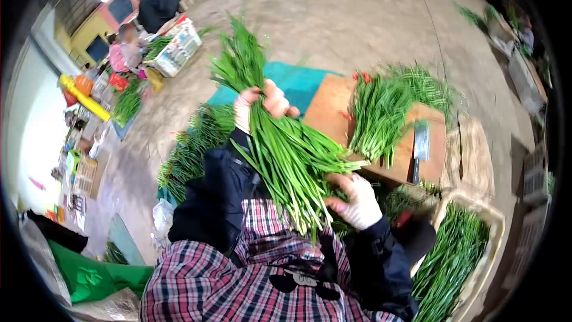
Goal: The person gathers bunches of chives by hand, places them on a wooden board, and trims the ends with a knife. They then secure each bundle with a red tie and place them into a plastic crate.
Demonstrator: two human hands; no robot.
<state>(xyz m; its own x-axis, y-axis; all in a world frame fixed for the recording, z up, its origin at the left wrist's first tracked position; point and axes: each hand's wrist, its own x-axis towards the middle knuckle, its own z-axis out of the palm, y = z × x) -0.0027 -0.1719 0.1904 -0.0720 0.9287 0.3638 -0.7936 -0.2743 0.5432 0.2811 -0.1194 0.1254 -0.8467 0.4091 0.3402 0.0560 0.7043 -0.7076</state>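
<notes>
My left hand [266, 101] is wrapped round a bunch of garlic chives [286, 161], holding it in front of my chest. The leafy tips fan out above the fist, and the pale stem ends spread down to the right. Beside those ends is my right hand [357, 201], its thumb and forefinger apart; some of its fingers are hidden. Both hands have pale wrapping or gloves about the palm and wrist. On a wooden board [325, 104] to the right lie another pile of chives [378, 116] and a cleaver [420, 143] with a black handle.
A crate of chives [453, 256] stands at my lower right. More chives [199, 149] lie to my left, near a teal sheet [298, 86]. Farther off are a white crate [179, 50], people sitting at the upper left [125, 50], and a yellow pole [83, 96].
</notes>
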